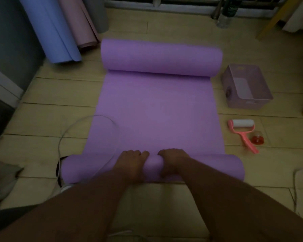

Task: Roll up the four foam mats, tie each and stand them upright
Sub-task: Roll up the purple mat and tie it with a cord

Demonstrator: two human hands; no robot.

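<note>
Purple foam mat (156, 109) lay on the floor (42, 119) left of the lilac bin (247, 88), rolling begun at its near end. Left hand (131, 165) and right hand (171, 163), grip clamped over that roll, likely needed even forward pushing next.

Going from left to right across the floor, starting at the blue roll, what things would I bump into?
Upright blue foam mat roll → upright pink foam mat roll → half-rolled purple foam mat → lilac plastic basket.
</note>
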